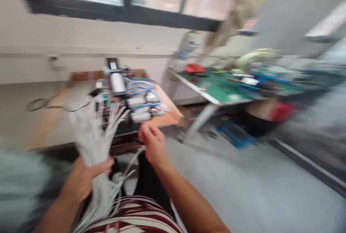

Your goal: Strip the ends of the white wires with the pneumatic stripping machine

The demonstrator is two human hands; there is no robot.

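Observation:
A thick bundle of thin white strips (93, 144), like cable ties, stands fanned out at its top, with my left hand (86, 175) wrapped round its middle. The lower ends hang down over a striped garment. To the right of the bundle is my right hand (153, 141), its fingers curled together. A loose white strip (133, 159) runs from the bundle up to the underside of this hand; blur hides whether the fingers grip it.
Behind the bundle, a wooden-edged board (171, 108) carries white cylinders, tubing and a device (117, 81). A green-topped table (216, 90) with cables and a red object (194, 68) stands right. A blue item (236, 134) lies beneath it.

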